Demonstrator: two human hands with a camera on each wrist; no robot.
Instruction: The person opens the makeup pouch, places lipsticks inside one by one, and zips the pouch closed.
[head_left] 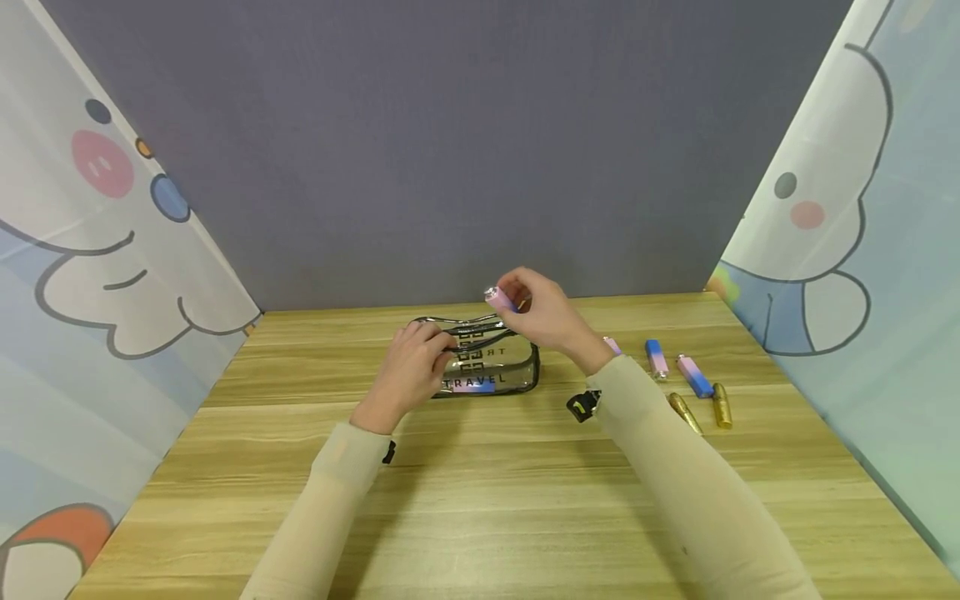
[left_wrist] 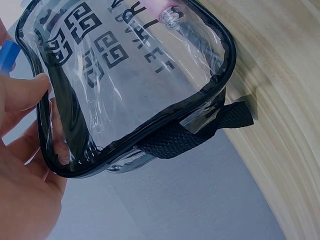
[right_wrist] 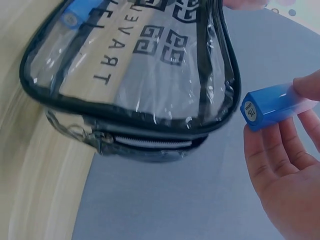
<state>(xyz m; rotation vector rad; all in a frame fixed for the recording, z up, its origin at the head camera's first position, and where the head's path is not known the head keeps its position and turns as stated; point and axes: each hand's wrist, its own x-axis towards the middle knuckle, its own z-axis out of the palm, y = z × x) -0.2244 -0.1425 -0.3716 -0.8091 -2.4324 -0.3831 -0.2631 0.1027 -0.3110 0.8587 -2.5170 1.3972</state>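
A clear pouch [head_left: 491,377] with black trim and TRAVEL lettering lies on the wooden table. My left hand [head_left: 414,364] pinches its top edge at the left, thumb against the black piping [left_wrist: 44,135]. Inside the pouch, along the bottom, is one pink-to-blue lipstick [head_left: 483,387], its blue end showing through the clear side in the right wrist view. My right hand [head_left: 542,310] holds another pink-to-blue lipstick [right_wrist: 272,106] between thumb and fingers, above the pouch's right top edge. That lipstick's round base label faces the right wrist camera.
On the table to the right lie more pink-and-blue lipsticks [head_left: 656,358], one partly behind my right wrist. Two gold tubes [head_left: 722,406] lie nearer to me. A grey panel [head_left: 480,167] stands behind the table, with cartoon-printed curtains [head_left: 810,208] at both sides.
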